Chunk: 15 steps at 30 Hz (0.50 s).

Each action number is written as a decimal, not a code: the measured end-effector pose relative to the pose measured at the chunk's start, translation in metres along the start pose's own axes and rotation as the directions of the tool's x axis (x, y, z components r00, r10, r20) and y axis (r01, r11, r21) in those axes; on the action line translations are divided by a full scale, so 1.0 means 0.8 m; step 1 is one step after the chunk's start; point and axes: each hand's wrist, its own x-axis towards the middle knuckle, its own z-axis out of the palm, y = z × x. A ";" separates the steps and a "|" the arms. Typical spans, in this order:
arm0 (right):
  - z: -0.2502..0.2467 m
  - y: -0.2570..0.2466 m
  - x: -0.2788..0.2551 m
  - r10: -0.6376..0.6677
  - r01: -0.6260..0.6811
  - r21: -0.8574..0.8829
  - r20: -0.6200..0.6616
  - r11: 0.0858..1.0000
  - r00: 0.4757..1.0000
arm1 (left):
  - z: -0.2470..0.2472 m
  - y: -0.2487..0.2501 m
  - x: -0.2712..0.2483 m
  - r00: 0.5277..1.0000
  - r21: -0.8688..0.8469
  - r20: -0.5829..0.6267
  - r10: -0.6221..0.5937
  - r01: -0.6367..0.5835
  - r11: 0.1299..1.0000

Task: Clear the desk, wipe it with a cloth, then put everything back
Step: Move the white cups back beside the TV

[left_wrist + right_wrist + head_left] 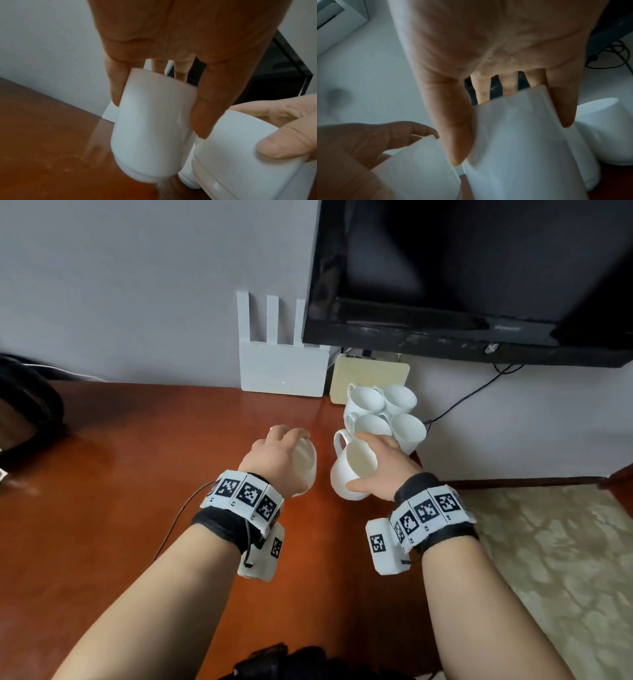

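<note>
Just beyond your right hand point(378, 465), 4 white mugs point(385, 414) cluster on the desk point(120, 491), apparently empty. Each hand curls around 1 empty mug by the rim: left hand point(274, 455), left mug point(150, 128); right mug point(354, 470). Judged stiff, glazed, slippery, breakable: grip the body or handle.

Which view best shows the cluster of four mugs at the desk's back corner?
The head view: all four mugs sit together, rims visible, beside the mug in the right hand. The right wrist view catches only one mug's side behind that hand. The left wrist view shows none of them.
</note>
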 end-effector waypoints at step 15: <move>-0.019 0.185 0.035 0.037 -0.036 0.025 -0.006 0.999 0.999 | 0.125 0.147 0.054 0.995 0.031 0.093 -0.024 0.021 0.999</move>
